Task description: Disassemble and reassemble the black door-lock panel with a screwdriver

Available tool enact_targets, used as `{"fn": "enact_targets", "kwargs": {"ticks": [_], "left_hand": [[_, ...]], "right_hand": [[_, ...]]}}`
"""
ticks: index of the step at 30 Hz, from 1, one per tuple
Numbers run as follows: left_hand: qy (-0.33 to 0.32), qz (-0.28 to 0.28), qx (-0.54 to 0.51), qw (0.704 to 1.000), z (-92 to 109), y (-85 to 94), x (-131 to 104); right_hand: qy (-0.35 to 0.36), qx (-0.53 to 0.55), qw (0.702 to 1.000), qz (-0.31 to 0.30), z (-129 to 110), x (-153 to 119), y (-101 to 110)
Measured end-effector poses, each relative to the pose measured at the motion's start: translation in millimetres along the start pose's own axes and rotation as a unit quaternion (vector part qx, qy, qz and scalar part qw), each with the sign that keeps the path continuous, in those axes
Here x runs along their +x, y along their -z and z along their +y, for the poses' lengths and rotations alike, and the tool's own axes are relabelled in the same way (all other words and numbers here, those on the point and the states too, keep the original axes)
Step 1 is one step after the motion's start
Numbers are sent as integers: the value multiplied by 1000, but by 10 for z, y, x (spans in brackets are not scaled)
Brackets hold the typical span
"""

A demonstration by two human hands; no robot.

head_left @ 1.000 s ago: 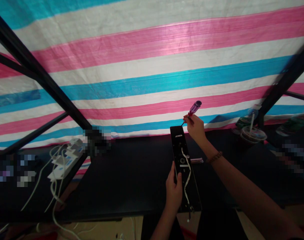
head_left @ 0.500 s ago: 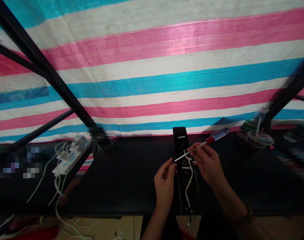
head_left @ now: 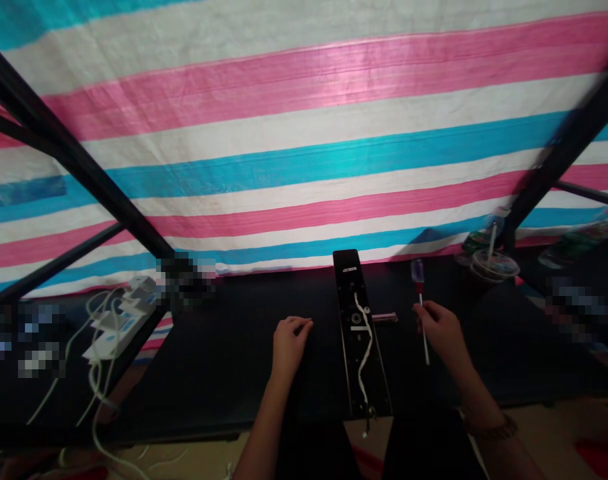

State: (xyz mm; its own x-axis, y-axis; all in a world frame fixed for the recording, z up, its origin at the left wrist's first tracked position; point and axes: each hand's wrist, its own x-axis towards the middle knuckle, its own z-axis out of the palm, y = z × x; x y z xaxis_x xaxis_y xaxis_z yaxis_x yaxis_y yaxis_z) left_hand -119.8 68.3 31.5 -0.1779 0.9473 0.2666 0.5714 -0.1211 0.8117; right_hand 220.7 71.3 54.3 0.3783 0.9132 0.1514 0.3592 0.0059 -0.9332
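Observation:
A screwdriver (head_left: 425, 340) with a red and clear purple handle is pinched by its shaft in my right hand (head_left: 441, 329), handle pointing away from me. To the left of it, a long black panel (head_left: 351, 363) lies on the black table (head_left: 224, 347), its near end at the table's front edge. A white cable (head_left: 368, 350) runs along the panel and hangs past that end. My left hand (head_left: 290, 340) is left of the panel, fingers closed; whatever it may hold is too small to make out. A small pinkish item (head_left: 387, 317) lies against the panel's right side.
On the left, a white power strip (head_left: 117, 330) trails several white cables. A lidded plastic cup (head_left: 495, 265) with a straw stands at the back right. Black metal posts (head_left: 104, 190) rise at both sides before a striped sheet (head_left: 304, 160).
My hands have moved apart, the left one to the left and the right one to the right. The screwdriver has left the space over the panel and turned to point toward me.

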Motion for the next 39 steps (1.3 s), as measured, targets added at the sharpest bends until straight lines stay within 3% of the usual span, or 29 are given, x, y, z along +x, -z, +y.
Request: {"fn": "enact_targets", "kwargs": {"ticks": [4,7,10,12,15,17,20,23,25,28,32,36,39], "left_hand": [[-28,-41,67,996,-81,-130,75],[-35,-51,107,992,-104,-246,64],[-45,-48,130,989,-135,-279,53],[-52,-41,134,989,-150,-266,50],[-60,-22,130,989,-125,-253,19],[-65,-5,124,990,-57,-277,-53],[-85,35,69,993,123,-373,-266],[-95,45,-13,994,324,-501,-560],[-84,29,-44,995,412,-574,-742],[-63,3,-71,995,439,-643,-927],[-57,-21,-108,992,366,-671,-1019],[-14,13,-144,989,328,-668,-1026],[-29,1,-115,993,359,-649,-1004]], "right_hand": [[53,-219,974,-27,392,35,10],[74,-293,952,-49,572,-9,-83],[118,-313,942,-33,611,-39,-150],[155,-282,947,3,516,-43,-199],[219,-162,962,21,192,-14,-366],[268,-82,960,-17,-64,49,-566],[332,-58,938,-87,-317,220,-932],[341,-60,930,-125,-352,410,-1207],[341,-46,929,-135,-335,489,-1273],[359,-3,924,-134,-402,493,-1198],[410,46,904,-110,-724,304,-917],[452,54,889,-44,-1071,36,-593],[472,74,879,-1,-1238,-130,-351]]}}
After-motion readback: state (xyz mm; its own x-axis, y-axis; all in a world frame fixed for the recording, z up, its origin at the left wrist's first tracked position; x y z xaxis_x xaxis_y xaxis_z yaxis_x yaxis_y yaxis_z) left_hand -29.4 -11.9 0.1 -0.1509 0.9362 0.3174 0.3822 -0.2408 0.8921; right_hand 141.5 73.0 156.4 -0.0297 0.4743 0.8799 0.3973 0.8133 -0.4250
